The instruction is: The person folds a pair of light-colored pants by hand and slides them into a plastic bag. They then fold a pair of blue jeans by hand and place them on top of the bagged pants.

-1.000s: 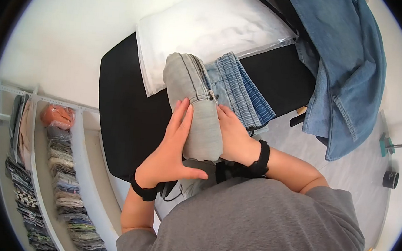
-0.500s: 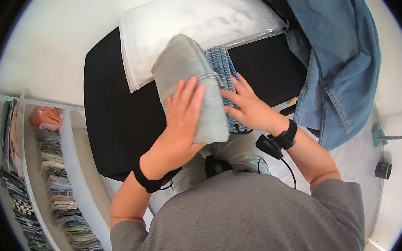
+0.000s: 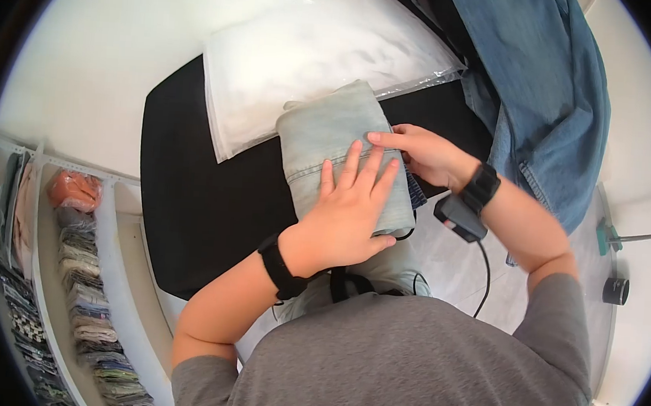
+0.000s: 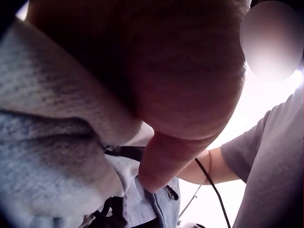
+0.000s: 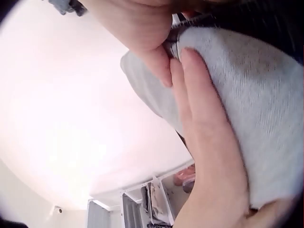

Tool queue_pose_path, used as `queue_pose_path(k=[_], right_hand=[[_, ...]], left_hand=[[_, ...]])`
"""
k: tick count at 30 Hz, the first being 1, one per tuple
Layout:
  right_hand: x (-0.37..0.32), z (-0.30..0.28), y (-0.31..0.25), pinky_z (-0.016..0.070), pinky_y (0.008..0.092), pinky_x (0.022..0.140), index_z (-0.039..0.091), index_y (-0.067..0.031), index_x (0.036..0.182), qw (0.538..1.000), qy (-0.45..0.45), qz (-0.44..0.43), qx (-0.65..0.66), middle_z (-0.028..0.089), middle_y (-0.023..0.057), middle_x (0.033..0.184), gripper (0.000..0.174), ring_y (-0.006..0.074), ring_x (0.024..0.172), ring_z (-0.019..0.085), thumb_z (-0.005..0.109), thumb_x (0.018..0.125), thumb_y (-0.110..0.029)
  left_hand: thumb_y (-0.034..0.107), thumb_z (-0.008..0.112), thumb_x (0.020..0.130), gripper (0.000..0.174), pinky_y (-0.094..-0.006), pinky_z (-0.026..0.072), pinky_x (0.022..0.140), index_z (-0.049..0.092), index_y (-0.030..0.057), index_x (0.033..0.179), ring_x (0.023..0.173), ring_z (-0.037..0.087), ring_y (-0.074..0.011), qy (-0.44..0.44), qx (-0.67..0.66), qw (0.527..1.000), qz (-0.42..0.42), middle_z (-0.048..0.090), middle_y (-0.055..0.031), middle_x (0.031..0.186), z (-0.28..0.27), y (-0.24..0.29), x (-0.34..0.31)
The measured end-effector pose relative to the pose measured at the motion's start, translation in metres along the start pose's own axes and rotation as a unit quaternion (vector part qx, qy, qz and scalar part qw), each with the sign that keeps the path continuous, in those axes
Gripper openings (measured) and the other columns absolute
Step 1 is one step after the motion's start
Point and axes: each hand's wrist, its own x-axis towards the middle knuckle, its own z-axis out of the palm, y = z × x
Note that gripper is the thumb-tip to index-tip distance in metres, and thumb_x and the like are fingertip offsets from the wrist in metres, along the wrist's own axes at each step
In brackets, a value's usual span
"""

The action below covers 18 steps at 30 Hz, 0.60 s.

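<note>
A folded pair of pale washed jeans (image 3: 322, 139) lies as a thick bundle over the table's near edge. My left hand (image 3: 343, 215) rests flat on top of it, fingers spread across a seam. At the bundle's right edge my right hand (image 3: 436, 156) pinches the cloth, thumb on top and the other fingers down the side. The right wrist view shows the left fingers (image 5: 209, 118) lying along the pale denim (image 5: 261, 99). Dark blue denim (image 3: 417, 193) peeks out under the bundle's right side, mostly hidden.
White garments in a clear plastic bag (image 3: 306, 43) lie across the back of the black table (image 3: 190, 193). Blue denim (image 3: 544, 105) drapes over the right end. Shelves of bagged clothes (image 3: 92, 300) stand at left. A cable (image 3: 488, 278) hangs from the right wrist camera.
The pale jeans bundle has been flipped over and lies flatter, covering most of the blue elastic-waist denim. My left hand moved right onto its top; the right hand let go, then took its right edge.
</note>
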Motion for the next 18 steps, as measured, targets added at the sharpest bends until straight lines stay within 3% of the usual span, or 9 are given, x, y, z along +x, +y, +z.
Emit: queue_pose_path(k=[2,4,5,6,8,9,14,18], right_hand=[[0.005,0.006,-0.006,0.0376,0.036,0.096,0.043,0.0004,0.123,0.998,-0.023,0.038,-0.036,0.049,0.0137,0.118,0.067,0.021,0.111,0.046,0.073,0.078,-0.039],[0.019,0.008,0.007,0.0374,0.0375,0.095,0.038,0.0012,0.128,0.995,0.09,0.029,-0.021,0.047,0.0159,0.121,0.077,0.0225,0.113,0.044,0.078,0.074,-0.036],[0.023,0.007,0.01,0.0398,0.0356,0.092,0.046,0.0019,0.124,0.992,0.119,0.038,-0.011,0.052,0.0134,0.116,0.064,0.0206,0.11,0.048,0.076,0.076,-0.029],[0.022,0.009,0.009,0.0398,0.0356,0.092,0.046,0.0019,0.124,0.992,0.119,0.034,-0.017,0.052,0.0134,0.116,0.064,0.0206,0.11,0.048,0.076,0.076,-0.029],[0.02,0.008,0.006,0.0435,0.0329,0.087,0.056,0.0026,0.113,1.0,-0.022,0.009,0.009,0.059,0.0099,0.106,0.045,0.018,0.102,0.054,0.072,0.08,-0.023],[0.009,0.021,-0.003,0.0462,0.0303,0.081,0.063,0.0019,0.101,1.0,0.002,0.028,0.012,0.063,0.0067,0.096,0.027,0.015,0.092,0.058,0.069,0.081,-0.017],[-0.001,0.044,-0.007,0.0468,0.0291,0.077,0.062,0.0023,0.1,0.999,-0.012,-0.023,-0.028,0.063,0.0082,0.096,0.026,0.0148,0.086,0.059,0.068,0.079,-0.011],[-0.027,0.073,-0.026,0.0455,0.0313,0.083,0.056,0.0054,0.109,0.981,-0.003,-0.135,-0.136,0.062,0.0104,0.098,0.041,0.0181,0.09,0.059,0.071,0.074,-0.008]], left_hand=[[0.035,0.07,0.074,0.094,-0.0659,0.0113,0.105,0.017,0.0018,0.144,0.138,0.002,-0.0468,0.009,0.0,1.0,0.004,0.008,-0.0257,0.149,0.002,-0.001,-0.002],[0.033,0.071,0.074,0.092,-0.0649,0.011,0.105,0.019,0.0034,0.144,0.138,0.003,-0.0455,0.029,0.003,0.999,0.019,0.01,-0.0249,0.149,0.005,-0.002,-0.006],[0.033,0.071,0.074,0.092,-0.0649,0.011,0.105,0.019,0.0034,0.144,0.138,0.003,-0.0455,0.037,0.006,0.999,0.019,0.01,-0.0249,0.149,0.004,-0.003,-0.009],[0.032,0.071,0.073,0.09,-0.0642,0.0105,0.106,0.021,0.0048,0.143,0.139,0.004,-0.0444,0.035,-0.002,0.999,0.029,0.011,-0.024,0.148,0.004,-0.003,-0.011],[0.031,0.071,0.073,0.089,-0.0635,0.01,0.106,0.023,0.0062,0.143,0.139,0.004,-0.0434,0.039,-0.011,0.998,0.04,0.012,-0.0232,0.148,0.004,-0.005,-0.016],[0.03,0.071,0.073,0.086,-0.0634,0.0093,0.106,0.025,0.0082,0.142,0.139,0.004,-0.0426,0.046,-0.037,0.997,0.05,0.013,-0.0224,0.148,0.004,-0.008,-0.02],[0.028,0.071,0.072,0.08,-0.0639,0.007,0.106,0.032,0.0131,0.141,0.14,0.002,-0.0417,0.066,-0.1,0.99,0.072,0.011,-0.021,0.149,0.001,-0.008,-0.048],[0.025,0.071,0.073,0.076,-0.0653,0.0076,0.105,0.036,0.0134,0.139,0.14,0.0,-0.0419,0.075,-0.105,0.989,0.074,0.005,-0.02,0.151,-0.004,0.003,-0.072]])
